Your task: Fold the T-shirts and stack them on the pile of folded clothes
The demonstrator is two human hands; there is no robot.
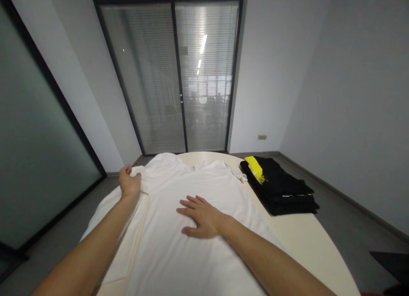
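The shirt (166, 228) looks soft and light, best held by its ten o'clock sleeve (147, 181). I can't tell if my left hand (129, 183) pinches there; my right hand (203, 219) lies wide.

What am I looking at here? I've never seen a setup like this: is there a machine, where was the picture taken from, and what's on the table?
There is no machine here: these are a person's two bare hands. The one picture comes from a camera worn on that person's head, looking forward and down, so the forearms enter from the bottom.

On the pale table a white T-shirt is spread out, its neckline toward the far side. At the right lies a stack of black cloth with a bright yellow patch on top.

The left hand is at the T-shirt's sleeve; whether it grips the edge is hard to tell. The right hand lies palm down on the shirt's front, fingers spread, holding nothing.
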